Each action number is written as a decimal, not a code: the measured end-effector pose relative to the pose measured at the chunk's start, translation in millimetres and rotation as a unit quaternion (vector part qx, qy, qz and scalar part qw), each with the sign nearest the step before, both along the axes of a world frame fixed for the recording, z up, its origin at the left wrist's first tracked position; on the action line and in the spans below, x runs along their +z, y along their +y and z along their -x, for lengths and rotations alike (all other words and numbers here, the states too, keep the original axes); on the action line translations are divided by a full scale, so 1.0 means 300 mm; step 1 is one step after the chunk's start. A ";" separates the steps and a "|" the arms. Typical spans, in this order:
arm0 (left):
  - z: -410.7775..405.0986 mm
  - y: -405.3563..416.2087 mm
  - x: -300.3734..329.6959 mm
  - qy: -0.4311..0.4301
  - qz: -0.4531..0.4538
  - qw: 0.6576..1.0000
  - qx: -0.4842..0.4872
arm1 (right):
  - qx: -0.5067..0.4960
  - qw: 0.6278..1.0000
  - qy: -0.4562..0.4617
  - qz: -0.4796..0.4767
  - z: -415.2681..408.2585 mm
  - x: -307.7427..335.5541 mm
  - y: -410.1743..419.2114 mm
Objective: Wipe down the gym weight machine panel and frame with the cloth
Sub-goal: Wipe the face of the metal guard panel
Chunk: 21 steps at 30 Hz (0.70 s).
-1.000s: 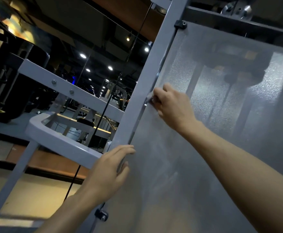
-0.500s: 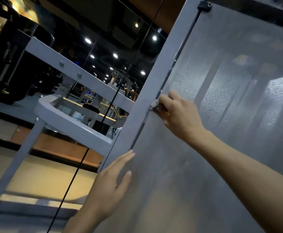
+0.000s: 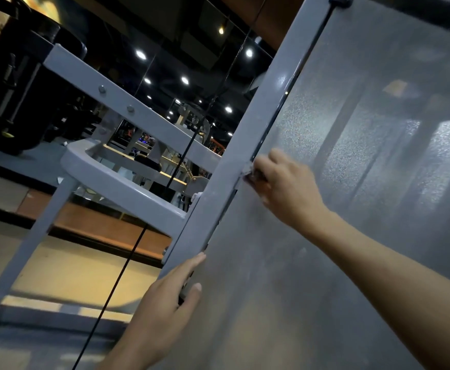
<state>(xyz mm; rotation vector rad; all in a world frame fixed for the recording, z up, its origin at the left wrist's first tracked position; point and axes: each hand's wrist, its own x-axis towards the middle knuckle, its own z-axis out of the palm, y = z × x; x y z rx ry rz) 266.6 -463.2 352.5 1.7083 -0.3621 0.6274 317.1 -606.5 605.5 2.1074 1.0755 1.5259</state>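
Right hand (image 3: 288, 188) is reaching up to the left edge of the panel (image 3: 338, 182), fingers curled and pinching a small wad of cloth (image 3: 248, 172); only a pale scrap of it is showing at the fingertips, right where the panel is meeting the upright post (image 3: 245, 145); the rest of the cloth is hiding inside the grip. Right forearm is stretching in from the lower right, lying across the panel's face.

Left hand (image 3: 165, 303) is lying flat lower down, fingers straight and together, holding nothing; fingertips are touching the seam between post and panel, thumb resting on the panel side.

Panel is standing tilted in view, frosted and speckled; dim shapes are showing through it, too blurred to name; a black clip (image 3: 340, 0) is sitting at its top left corner.

A crossbar (image 3: 127, 108) with two bolts is running from the post toward upper left; a curved bar (image 3: 117, 180) is joining the post just below it; a slanting leg (image 3: 23, 249) is dropping from the curved bar toward lower left. A black cable (image 3: 127, 265) is hanging behind the frame, left of the post.

Ceiling lights (image 3: 140, 54) are glowing in the dark room beyond; other machines are standing well apart, indistinct.
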 end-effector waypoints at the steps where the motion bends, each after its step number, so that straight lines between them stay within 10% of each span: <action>1: 0.001 0.001 -0.001 0.002 0.005 1.000 -0.008 | -0.003 0.999 0.011 0.033 -0.001 -0.033 0.000; 10: 0.009 -0.009 -0.014 0.017 0.032 0.999 -0.033 | -0.006 0.996 -0.046 -0.077 0.005 0.137 0.004; 16: 0.023 -0.020 -0.014 0.027 0.047 0.998 -0.036 | -0.011 0.997 0.029 0.067 -0.005 -0.176 -0.002; 21: 0.020 -0.028 -0.013 0.026 0.045 0.998 -0.027 | 0.001 1.000 -0.018 0.023 -0.006 0.019 0.000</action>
